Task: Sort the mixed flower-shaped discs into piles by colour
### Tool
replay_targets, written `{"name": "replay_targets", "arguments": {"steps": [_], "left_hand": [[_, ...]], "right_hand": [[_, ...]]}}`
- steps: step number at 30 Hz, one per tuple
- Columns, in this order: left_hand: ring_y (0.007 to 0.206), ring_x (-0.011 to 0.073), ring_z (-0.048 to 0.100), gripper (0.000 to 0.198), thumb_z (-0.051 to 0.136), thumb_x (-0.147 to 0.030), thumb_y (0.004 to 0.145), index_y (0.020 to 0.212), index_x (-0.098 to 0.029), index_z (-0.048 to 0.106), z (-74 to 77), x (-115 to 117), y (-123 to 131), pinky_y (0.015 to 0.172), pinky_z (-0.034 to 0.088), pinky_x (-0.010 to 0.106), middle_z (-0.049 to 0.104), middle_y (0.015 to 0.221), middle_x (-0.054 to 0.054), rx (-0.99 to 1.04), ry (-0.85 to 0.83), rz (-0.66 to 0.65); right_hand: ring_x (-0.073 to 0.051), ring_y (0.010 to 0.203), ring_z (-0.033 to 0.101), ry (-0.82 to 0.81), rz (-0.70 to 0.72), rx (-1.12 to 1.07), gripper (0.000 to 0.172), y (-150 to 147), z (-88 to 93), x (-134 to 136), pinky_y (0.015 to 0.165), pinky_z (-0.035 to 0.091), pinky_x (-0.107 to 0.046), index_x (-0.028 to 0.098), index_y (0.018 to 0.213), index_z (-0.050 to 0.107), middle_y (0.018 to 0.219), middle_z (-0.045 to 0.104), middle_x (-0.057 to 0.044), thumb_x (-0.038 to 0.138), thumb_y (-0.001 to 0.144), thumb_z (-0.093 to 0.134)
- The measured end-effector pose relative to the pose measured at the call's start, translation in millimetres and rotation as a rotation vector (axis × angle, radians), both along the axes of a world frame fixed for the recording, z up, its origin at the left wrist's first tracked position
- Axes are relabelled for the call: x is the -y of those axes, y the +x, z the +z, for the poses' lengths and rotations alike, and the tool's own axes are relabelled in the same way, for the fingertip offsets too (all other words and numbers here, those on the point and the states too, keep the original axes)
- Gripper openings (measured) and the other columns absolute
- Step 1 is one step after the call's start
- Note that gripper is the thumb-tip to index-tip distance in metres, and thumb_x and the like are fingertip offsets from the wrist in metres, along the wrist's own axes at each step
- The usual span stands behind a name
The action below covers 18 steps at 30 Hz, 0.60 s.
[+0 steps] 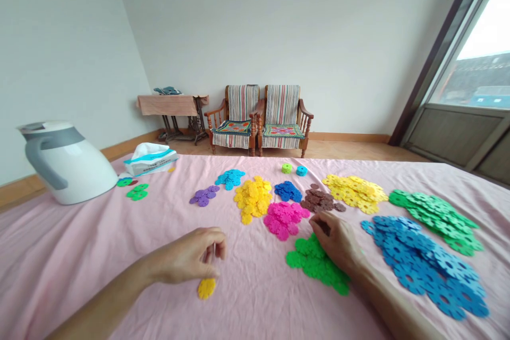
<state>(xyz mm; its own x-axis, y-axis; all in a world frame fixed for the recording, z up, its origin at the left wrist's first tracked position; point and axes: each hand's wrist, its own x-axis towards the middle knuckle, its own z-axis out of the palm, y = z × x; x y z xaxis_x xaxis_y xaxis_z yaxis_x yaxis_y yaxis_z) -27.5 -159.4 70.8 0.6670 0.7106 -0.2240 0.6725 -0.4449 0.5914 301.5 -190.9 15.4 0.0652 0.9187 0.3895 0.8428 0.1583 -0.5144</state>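
My left hand (191,256) is over the pink cloth at left of centre, its fingers loosely curled and apart from the thumb. A yellow flower-shaped plastic disc (206,289) shows just below that thumb; whether they touch is unclear. My right hand (338,236) reaches over a pile of green discs (314,263). Its thumb and fingertips come together beside the pink discs (285,220) and the brown discs (317,200). Anything between those fingertips is too small or hidden to make out.
Piles of yellow discs (253,197), dark blue discs (287,191), purple discs (204,196) and large blue discs (426,263) lie on the tablecloth (247,308). A white jug (75,164) and a tissue pack (151,162) stand at left. Two chairs (282,111) are beyond.
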Motion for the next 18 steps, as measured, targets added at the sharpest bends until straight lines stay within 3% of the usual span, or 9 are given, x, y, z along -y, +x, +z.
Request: {"name": "replay_targets", "arguments": {"steps": [4, 8, 15, 18], "left_hand": [[0.062, 0.0112, 0.048, 0.02, 0.054, -0.016, 0.059, 0.079, -0.019, 0.055, 4.9, 23.1, -12.9, 0.052, 0.036, 0.02, 0.051, 0.076, -0.002, -0.094, -0.088, 0.018], [0.064, 0.0119, 0.048, 0.011, 0.052, -0.017, 0.062, 0.073, -0.019, 0.052, 5.2, 26.5, -11.1, 0.053, 0.035, 0.021, 0.052, 0.076, -0.002, -0.11, -0.079, 0.036], [0.062, 0.0115, 0.048, 0.009, 0.054, -0.015, 0.063, 0.07, -0.019, 0.051, 9.1, 11.1, 1.7, 0.054, 0.035, 0.022, 0.056, 0.071, -0.003, -0.128, -0.092, -0.186], [0.06, 0.0113, 0.048, 0.007, 0.05, -0.015, 0.066, 0.072, -0.019, 0.051, 7.9, -6.7, 15.9, 0.053, 0.035, 0.022, 0.054, 0.067, -0.003, -0.041, -0.002, -0.149]], "right_hand": [[-0.015, 0.057, 0.052, 0.017, 0.026, -0.031, 0.02, 2.3, -12.7, -4.6, 0.054, 0.036, -0.025, 0.02, 0.069, 0.058, 0.063, 0.059, -0.001, 0.026, 0.08, 0.042], [-0.015, 0.056, 0.051, 0.024, 0.026, -0.043, 0.02, 2.1, -14.6, -5.2, 0.053, 0.035, -0.025, 0.021, 0.067, 0.057, 0.061, 0.058, 0.0, 0.025, 0.08, 0.042], [-0.015, 0.057, 0.052, 0.009, 0.04, -0.056, 0.017, 2.0, -11.3, -4.6, 0.053, 0.036, -0.025, 0.021, 0.071, 0.057, 0.063, 0.059, 0.0, 0.024, 0.079, 0.043], [-0.015, 0.056, 0.052, 0.017, 0.039, -0.054, 0.017, 2.1, -10.2, -4.2, 0.053, 0.035, -0.025, 0.021, 0.069, 0.056, 0.061, 0.058, 0.0, 0.024, 0.079, 0.043]]}}
